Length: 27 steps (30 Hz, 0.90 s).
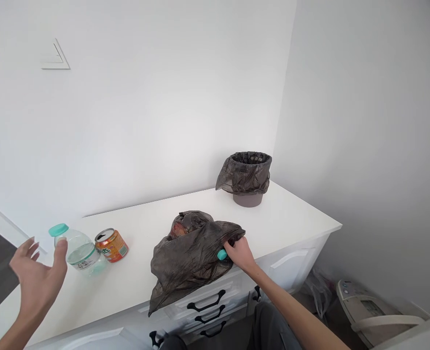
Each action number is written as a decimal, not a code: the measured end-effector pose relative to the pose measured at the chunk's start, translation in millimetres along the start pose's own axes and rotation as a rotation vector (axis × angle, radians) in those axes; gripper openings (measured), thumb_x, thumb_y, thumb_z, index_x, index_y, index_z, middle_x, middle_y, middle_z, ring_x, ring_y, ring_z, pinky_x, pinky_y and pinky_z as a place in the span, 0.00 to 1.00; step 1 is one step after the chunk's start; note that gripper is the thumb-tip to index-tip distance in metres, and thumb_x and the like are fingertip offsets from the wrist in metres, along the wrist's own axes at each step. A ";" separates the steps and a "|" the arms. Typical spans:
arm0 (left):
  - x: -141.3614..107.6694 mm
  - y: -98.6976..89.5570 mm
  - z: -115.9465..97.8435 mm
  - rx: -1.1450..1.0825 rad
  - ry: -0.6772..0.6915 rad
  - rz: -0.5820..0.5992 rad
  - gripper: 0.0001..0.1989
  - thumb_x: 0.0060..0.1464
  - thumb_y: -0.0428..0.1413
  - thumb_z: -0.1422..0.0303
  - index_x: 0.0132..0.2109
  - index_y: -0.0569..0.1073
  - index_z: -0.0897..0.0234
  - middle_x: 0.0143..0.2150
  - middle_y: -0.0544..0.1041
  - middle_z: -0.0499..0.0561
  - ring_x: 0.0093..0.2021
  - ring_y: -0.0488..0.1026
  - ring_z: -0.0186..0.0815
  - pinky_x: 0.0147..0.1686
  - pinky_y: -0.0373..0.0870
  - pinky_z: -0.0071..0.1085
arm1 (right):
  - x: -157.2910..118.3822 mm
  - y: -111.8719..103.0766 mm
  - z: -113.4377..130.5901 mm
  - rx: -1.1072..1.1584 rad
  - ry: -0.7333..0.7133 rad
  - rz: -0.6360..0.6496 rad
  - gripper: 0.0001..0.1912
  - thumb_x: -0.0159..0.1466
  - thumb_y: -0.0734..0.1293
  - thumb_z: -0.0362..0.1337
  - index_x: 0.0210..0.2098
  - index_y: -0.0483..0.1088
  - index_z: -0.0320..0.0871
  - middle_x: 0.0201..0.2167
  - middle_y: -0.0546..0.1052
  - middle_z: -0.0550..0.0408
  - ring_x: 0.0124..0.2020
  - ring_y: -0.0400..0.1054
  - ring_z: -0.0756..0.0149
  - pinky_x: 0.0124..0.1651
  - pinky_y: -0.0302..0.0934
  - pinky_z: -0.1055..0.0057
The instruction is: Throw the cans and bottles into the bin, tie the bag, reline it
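My left hand (pixel 40 277) is open at the left, thumb and fingers spread, close to a clear plastic bottle (pixel 81 250) with a turquoise cap and a label. The bottle stands right beside an orange drink can (pixel 111 245) with its top opened. My right hand (pixel 239 253) is closed on the edge of a dark, translucent garbage bag (pixel 195 255) that lies bunched on the white cabinet top. Something reddish shows through the bag's film. A second turquoise cap (pixel 222 254) pokes out by my right fingers; what it belongs to is hidden.
A small trash bin (pixel 249 199) lined with a dark bag stands at the back right of the white cabinet top (pixel 142 272). Drawers with black handles (pixel 206 301) are below its front edge. A pale appliance (pixel 368 306) and clear plastic sit on the floor at right.
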<state>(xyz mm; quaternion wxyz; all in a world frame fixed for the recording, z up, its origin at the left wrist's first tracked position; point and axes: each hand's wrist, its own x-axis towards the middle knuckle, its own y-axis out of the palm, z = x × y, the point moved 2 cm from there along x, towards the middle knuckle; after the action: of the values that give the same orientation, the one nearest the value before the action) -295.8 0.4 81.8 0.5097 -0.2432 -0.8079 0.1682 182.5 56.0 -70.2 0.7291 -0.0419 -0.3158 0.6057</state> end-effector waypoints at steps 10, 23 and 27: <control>-67.2 -44.5 -82.3 -0.021 0.433 -0.105 0.18 0.64 0.54 0.57 0.52 0.64 0.65 0.60 0.68 0.65 0.66 0.64 0.66 0.64 0.60 0.66 | -32.8 -17.5 31.3 -0.336 -0.186 0.056 0.17 0.63 0.69 0.49 0.43 0.76 0.44 0.44 0.81 0.46 0.51 0.71 0.46 0.55 0.60 0.56; -191.1 -21.8 -208.7 -0.278 1.124 0.538 0.17 0.58 0.50 0.81 0.49 0.74 0.58 0.51 0.79 0.55 0.54 0.76 0.42 0.53 0.76 0.39 | -66.4 -46.5 63.2 -0.531 -0.294 -0.140 0.13 0.74 0.60 0.43 0.41 0.72 0.42 0.37 0.76 0.45 0.42 0.68 0.51 0.48 0.59 0.57; -198.5 -8.2 -232.6 -0.280 1.064 0.538 0.18 0.61 0.51 0.78 0.55 0.73 0.59 0.56 0.79 0.57 0.58 0.76 0.43 0.54 0.78 0.40 | -102.3 -82.5 69.8 -0.367 -0.318 -0.190 0.09 0.74 0.61 0.43 0.45 0.69 0.46 0.43 0.76 0.46 0.44 0.70 0.54 0.46 0.64 0.59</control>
<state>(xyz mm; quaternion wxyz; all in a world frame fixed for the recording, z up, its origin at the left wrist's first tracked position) -15.2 -112.8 37.4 0.7462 -0.5540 -0.3672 0.0387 210.7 -81.2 -19.9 0.7040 -0.0479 -0.5337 0.4662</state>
